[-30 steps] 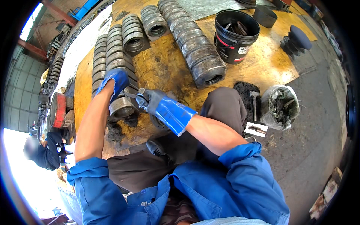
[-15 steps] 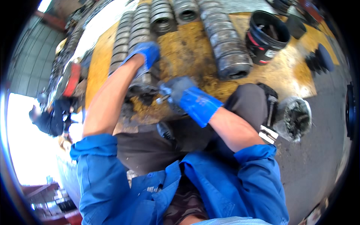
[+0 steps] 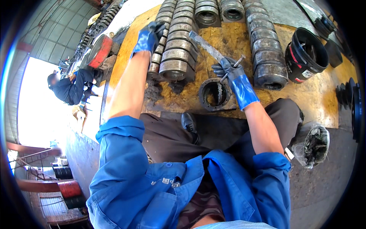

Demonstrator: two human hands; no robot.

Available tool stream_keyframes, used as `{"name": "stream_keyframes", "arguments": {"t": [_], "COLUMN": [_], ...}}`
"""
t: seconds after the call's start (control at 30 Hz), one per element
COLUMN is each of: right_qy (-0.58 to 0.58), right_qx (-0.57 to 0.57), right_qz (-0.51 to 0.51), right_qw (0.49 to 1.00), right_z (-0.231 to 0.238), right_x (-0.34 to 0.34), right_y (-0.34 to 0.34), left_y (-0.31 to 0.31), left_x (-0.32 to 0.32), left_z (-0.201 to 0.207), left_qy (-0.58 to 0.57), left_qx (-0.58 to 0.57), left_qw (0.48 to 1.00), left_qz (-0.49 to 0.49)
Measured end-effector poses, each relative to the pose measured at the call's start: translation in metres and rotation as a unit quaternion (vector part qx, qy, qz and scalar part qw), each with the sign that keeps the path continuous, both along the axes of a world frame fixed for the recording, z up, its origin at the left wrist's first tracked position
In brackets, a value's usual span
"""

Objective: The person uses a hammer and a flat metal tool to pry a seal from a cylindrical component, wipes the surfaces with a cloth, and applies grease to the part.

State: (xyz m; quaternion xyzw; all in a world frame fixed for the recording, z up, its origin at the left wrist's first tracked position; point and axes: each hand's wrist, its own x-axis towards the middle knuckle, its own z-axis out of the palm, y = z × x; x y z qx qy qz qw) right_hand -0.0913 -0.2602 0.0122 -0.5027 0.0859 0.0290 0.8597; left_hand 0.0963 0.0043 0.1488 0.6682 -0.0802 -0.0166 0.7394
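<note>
My right hand [image 3: 234,72], in a blue glove with dark fingers, is closed round the crossbar of a T-handled scraper [image 3: 207,46]. Bar ends stick out on both sides of the fist, and the long flat blade points up and left. Just below that hand is a flanged metal ring [image 3: 215,94] with a dark, dirty bore. My left hand [image 3: 150,37], gloved alike, is stretched out over the leftmost row of metal rings [image 3: 155,58], fingers loosely bent and apart; whether it touches them I cannot tell. Beside it lies a thicker ribbed row of rings [image 3: 179,49].
Another ribbed row [image 3: 268,57] and a black bucket [image 3: 301,63] with tools inside are at the right on the yellowish board [image 3: 305,101]. A plastic-lined container [image 3: 310,147] stands by my right knee. Dark residue [image 3: 153,91] lies in front of the rows. A person [image 3: 70,87] sits far left.
My right hand has moved right and up with the scraper, away from the end of the ribbed row. My left hand has left that row and moved up. The view has shifted left.
</note>
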Motion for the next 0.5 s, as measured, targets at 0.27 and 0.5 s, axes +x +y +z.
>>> {"name": "stream_keyframes", "arguments": {"t": [0.27, 0.5], "right_qy": [-0.084, -0.101], "right_qx": [0.208, 0.198], "right_qz": [0.013, -0.050], "right_qw": [0.974, 0.974], "right_z": [-0.032, 0.014], "right_x": [0.034, 0.014], "right_y": [-0.006, -0.038], "left_y": [0.064, 0.074], "left_x": [-0.049, -0.099], "left_z": [-0.117, -0.225], "left_qy": [0.154, 0.311], "left_qx": [-0.062, 0.037], "left_qw": [0.973, 0.942], "left_qz": [0.162, 0.117]}}
